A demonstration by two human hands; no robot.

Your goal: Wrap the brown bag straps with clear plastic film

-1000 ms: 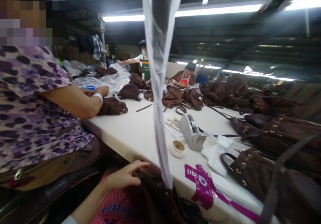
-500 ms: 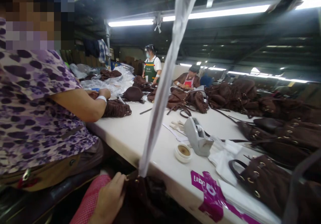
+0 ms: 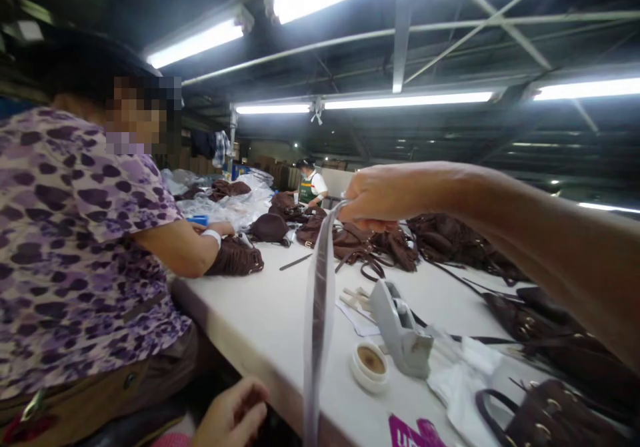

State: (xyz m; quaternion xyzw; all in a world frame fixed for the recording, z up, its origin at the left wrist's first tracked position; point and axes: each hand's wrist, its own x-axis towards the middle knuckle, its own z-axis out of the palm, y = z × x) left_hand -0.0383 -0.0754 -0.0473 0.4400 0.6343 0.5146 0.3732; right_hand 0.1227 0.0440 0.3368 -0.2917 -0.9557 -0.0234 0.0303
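At far left a co-worker in a purple-patterned shirt [image 3: 90, 233] sits at the table [image 3: 260, 307], one forearm beside a gathered brown piece [image 3: 235, 257], with a small blue object [image 3: 199, 220] near the fingers. Next along, low in the view and just short of the table edge, comes the person's left hand [image 3: 233, 413], its fingers loosely curled with a gap to the thumb and nothing seen in its grip; the frame cuts off part of it. To its right, and apart from it, hangs the translucent strip [image 3: 320, 300], a darker band showing along its middle. Its long axis runs nearly upright, bending rightward at the top, and its lower end drops out of the frame, so what it joins there cannot be told. The person's right hand [image 3: 373, 197] is at that top end, thumb and fingers pressed together on it, the forearm reaching in from the right; the strip thus lies below and slightly left of this grip. The right hand alone touches the strip, while the left is the nearer to its lower stretch. Beyond the strip, on the table, stand a round white dish [image 3: 370, 367] and a grey tape dispenser [image 3: 400, 330], then, at far right, a brown bag [image 3: 547, 413] with metal eyelets.
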